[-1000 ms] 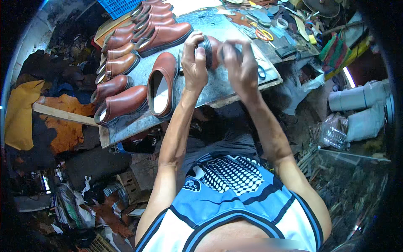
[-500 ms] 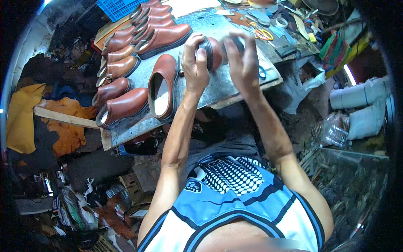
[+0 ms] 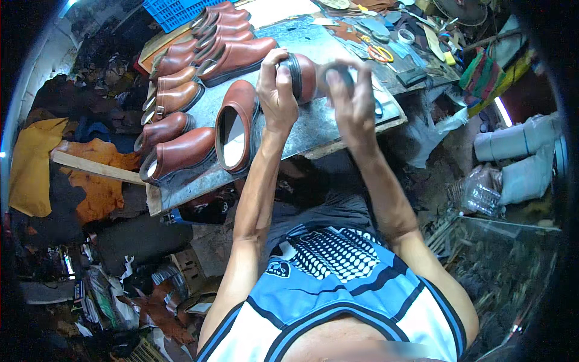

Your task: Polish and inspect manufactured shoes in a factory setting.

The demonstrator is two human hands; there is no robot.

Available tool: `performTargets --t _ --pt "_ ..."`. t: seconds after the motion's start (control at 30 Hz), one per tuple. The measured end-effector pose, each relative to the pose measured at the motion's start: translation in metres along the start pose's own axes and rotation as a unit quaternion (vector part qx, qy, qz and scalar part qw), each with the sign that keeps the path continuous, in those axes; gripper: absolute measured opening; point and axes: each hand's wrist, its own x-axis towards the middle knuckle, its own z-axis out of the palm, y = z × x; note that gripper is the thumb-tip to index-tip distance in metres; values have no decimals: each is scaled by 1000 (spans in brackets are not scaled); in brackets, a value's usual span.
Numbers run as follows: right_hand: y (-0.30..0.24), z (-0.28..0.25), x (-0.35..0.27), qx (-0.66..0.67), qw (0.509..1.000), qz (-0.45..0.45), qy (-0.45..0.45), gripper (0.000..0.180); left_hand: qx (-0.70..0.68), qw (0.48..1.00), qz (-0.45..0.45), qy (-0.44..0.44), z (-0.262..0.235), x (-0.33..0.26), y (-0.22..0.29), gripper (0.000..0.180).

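Note:
My left hand (image 3: 278, 102) grips a brown leather shoe (image 3: 307, 77) above the worktable, fingers wrapped round its dark sole. Its rounded end faces right. My right hand (image 3: 356, 105), smeared by motion, is closed on a small dark rounded object (image 3: 344, 76) a short way right of the shoe; its kind cannot be made out. Left of my hands, a reddish-brown clog (image 3: 248, 99) with a pale insole lies on the table. Another brown clog (image 3: 187, 151) sits beside it, near the table's left corner.
Several more brown shoes (image 3: 232, 57) line the left side of the worktable (image 3: 199, 193). A blue crate (image 3: 172, 13) stands behind them. Orange-handled scissors (image 3: 381, 54), leather scraps and tools crowd the far right. Hides (image 3: 99, 172) hang or lie at left, beside a wooden plank (image 3: 102, 167).
My right hand has moved slightly down, with the dark object still in it. My left hand keeps its grip on the shoe, nearly in place. The view has shifted slightly.

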Motion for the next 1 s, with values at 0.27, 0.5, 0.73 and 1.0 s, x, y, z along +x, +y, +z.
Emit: performTargets --t 0.27,0.5,0.73,1.0 --pt "-9 18 32 -109 980 -164 -38 28 -2 999 -46 22 4 0 13 37" --pt "-8 -2 -12 -43 981 -184 -53 26 20 1000 10 10 -2 2 7 34" --pt "9 19 23 -97 981 -165 -19 28 9 999 -31 -16 0 -4 18 36" --pt "9 5 -26 -138 954 -252 -87 29 15 1000 -14 3 -4 -4 11 36"
